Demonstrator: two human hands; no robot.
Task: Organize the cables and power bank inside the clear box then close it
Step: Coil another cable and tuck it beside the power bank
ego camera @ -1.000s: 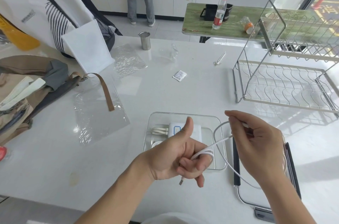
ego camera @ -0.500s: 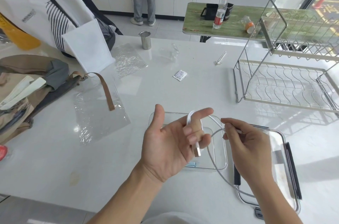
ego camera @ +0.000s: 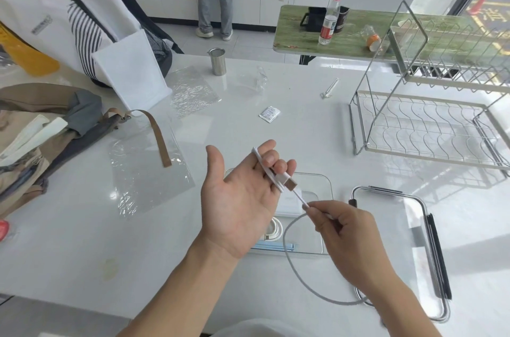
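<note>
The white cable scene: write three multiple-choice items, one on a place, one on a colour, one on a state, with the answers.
1. Where does the lid lie?
A. on the clear box
B. on the table right of the clear box
C. in the dish rack

2. What colour is the cable that the hands work?
A. black
B. white
C. orange

3. How does the right hand stand to the cable?
A. it pinches the cable
B. it lies flat on the table
C. it grips the steel cup

Answers:
1. B: the lid rests on the white table beside the clear box, which stands open.
2. B: the strand looped round the left hand's fingers and hanging in a loop below is white.
3. A: its fingertips close on the strand just below the plug.
</note>
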